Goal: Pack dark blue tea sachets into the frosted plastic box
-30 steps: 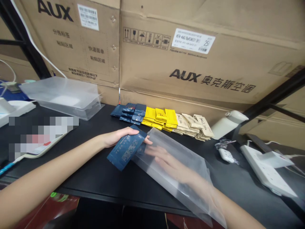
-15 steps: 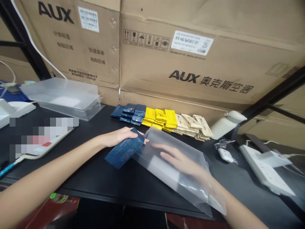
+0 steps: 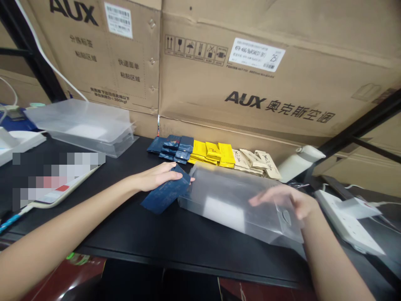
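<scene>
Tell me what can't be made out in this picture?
- Head view: a pixelated patch blurs whatever lies at the table's left.
- Print on the blue packet in the left hand is too small to read.
- The right hand is motion-blurred behind the clear box; its grip is unclear.

Left hand (image 3: 156,177) holds blue packet (image 3: 166,193); right hand (image 3: 290,200) holds clear box (image 3: 225,200).

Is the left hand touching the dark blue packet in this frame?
Touching. The head view shows the left hand lying over the upper end of the dark blue packet, fingers curled across its top edge with no gap visible.
</scene>
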The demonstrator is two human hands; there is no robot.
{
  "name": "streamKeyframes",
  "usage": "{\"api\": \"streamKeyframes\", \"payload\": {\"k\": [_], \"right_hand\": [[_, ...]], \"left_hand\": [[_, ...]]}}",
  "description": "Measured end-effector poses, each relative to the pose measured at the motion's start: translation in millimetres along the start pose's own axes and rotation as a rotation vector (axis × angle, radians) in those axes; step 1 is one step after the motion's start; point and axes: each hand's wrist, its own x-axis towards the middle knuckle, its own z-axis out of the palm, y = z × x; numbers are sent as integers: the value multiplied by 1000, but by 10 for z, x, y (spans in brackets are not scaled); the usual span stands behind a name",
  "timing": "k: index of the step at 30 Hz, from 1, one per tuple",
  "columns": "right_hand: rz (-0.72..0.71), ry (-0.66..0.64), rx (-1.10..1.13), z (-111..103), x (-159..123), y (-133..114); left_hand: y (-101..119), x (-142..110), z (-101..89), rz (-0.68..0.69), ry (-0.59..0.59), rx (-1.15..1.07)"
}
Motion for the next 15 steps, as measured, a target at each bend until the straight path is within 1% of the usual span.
{"api": "streamKeyframes", "payload": {"k": [1, 2, 4, 6, 7, 8, 9, 10, 12, 13, 15], "right_hand": [[-65, 31, 26, -41, -65, 35], [-55, 93, 53, -60, -102, 59], [-2, 198, 76, -32, -89, 77], [95, 244, 67, 57, 25, 78], [147, 254, 66, 110, 106, 87], [201, 231, 90, 163, 193, 107], [259, 199, 125, 210, 278, 137], [335, 167, 163, 249, 353, 175], [445, 145, 178, 300, 454, 248], [485, 138, 159, 312, 474, 269], [547, 161, 85, 312, 458, 261]], "left_hand": [[1, 2, -5, -10, -3, -32], [4, 5, -8, -18, -8, -66], [13, 13, -5, -22, -14, -133], [25, 19, 9, -16, 16, -205], [31, 22, 20, -20, 55, -242], [38, 25, 31, -32, 122, -278], [47, 29, 43, -50, 217, -312], [57, 34, 54, -71, 330, -345], [79, 53, 68, -101, 540, -412], [89, 65, 71, -103, 610, -438], [103, 88, 74, -108, 650, -421]]}}
